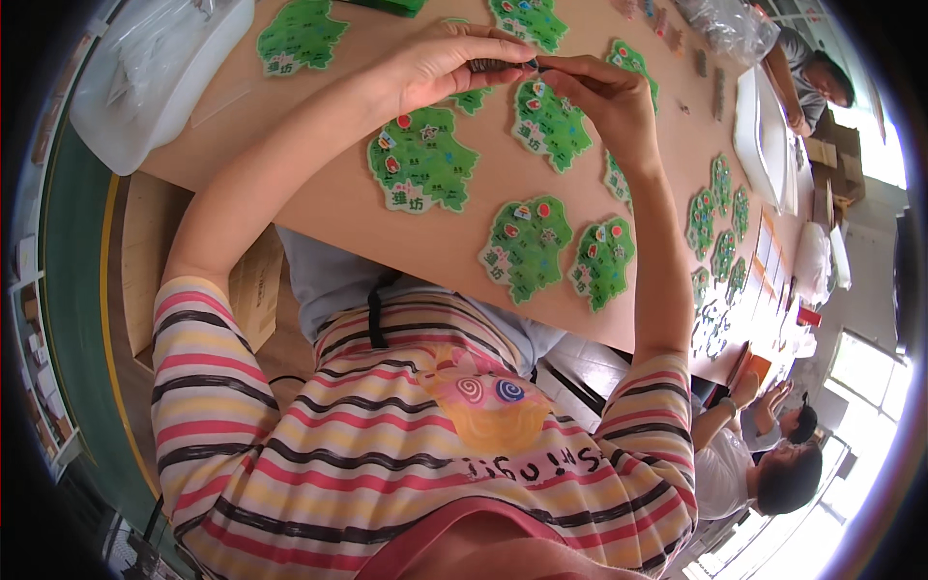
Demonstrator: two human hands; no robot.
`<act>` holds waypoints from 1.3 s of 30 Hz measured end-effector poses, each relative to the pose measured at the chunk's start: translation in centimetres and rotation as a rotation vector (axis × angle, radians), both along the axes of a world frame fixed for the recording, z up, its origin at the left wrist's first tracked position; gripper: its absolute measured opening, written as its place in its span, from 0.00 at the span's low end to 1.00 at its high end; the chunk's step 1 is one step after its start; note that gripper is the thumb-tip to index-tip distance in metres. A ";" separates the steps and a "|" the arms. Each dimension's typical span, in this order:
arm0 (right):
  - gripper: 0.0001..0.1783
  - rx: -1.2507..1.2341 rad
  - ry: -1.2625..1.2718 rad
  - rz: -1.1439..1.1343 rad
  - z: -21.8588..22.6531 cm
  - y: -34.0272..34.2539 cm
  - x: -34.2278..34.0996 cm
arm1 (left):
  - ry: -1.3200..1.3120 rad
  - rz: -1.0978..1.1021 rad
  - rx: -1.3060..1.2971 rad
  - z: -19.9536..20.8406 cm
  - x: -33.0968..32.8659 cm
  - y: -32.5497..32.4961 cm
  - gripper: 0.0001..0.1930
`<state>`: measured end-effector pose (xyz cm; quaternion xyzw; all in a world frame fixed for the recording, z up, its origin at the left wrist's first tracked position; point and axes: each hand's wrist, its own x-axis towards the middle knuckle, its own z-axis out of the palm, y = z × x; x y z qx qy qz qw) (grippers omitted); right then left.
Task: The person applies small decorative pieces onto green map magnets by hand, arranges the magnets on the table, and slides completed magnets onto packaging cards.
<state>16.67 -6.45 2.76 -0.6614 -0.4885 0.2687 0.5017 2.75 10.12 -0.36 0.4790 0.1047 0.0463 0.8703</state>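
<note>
My left hand (449, 66) and my right hand (607, 95) meet over the far side of the table, fingertips pinched together. Between them is a small dark bluish piece (531, 64), too small to name. Something dark and ridged shows under my left fingers, mostly hidden. Below the hands lie flat green map-shaped plaques with small red, white and blue figures on them. One large plaque (425, 159) lies beneath my left forearm, another (549, 124) just under the fingertips. Nearer the front edge are two more plaques, one (527, 249) beside the other (603, 263).
A brown table (425, 246) spans the view. At the left is a white plastic tub (159, 87) with clear bags. Another plaque (302, 39) lies beyond it. More small plaques (723, 213) and a white tray (759, 135) are at the right. Other people sit along the table.
</note>
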 end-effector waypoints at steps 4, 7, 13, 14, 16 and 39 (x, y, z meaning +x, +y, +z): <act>0.10 -0.176 -0.251 -0.142 -1.5 -2.1 0.8 | 0.008 0.034 0.071 -0.5 0.5 -0.7 0.10; 0.10 -0.189 -0.538 -0.068 -1.9 -2.6 1.4 | 0.005 0.011 0.062 -0.9 0.6 -0.7 0.10; 0.11 -0.005 -0.498 -0.235 0.4 -3.4 1.0 | 0.018 -0.009 0.116 0.1 1.0 -2.3 0.11; 0.11 -0.007 -0.498 -0.241 1.0 -3.5 0.7 | -0.015 -0.035 0.116 0.2 1.5 -2.8 0.11; 0.10 0.121 -0.544 -0.100 1.7 -4.1 0.3 | -0.052 -0.077 0.111 0.6 2.5 -4.0 0.11; 0.13 0.062 -0.322 -0.191 1.9 -8.8 1.0 | -0.036 -0.219 0.042 2.2 5.2 -7.6 0.11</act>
